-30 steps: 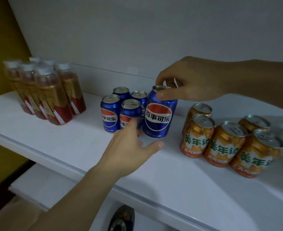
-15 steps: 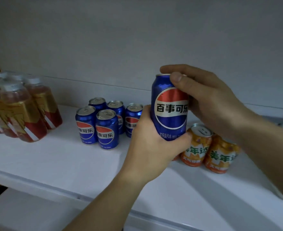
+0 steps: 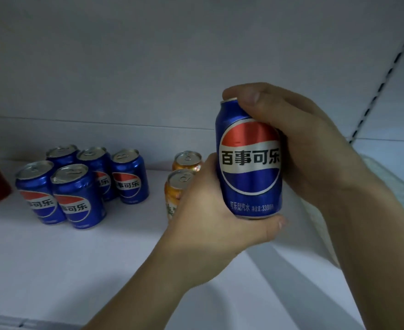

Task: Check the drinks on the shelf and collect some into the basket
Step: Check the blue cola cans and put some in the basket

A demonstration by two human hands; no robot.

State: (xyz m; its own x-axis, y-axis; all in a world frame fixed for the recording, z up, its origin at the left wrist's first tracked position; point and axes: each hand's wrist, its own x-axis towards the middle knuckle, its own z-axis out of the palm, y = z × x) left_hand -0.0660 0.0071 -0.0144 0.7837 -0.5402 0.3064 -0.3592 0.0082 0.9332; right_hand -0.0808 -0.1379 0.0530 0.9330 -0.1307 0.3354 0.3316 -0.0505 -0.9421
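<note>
While lifted above the shelf, blue cola can upright, cupped beneath by left hand, right hand fingers curled around top.

White shelf, five blue cola cans grouped left, two orange cans beside them

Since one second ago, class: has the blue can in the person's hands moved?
Yes. The blue can has risen off the white shelf, where five blue cans remain standing; both hands hold it up.
</note>
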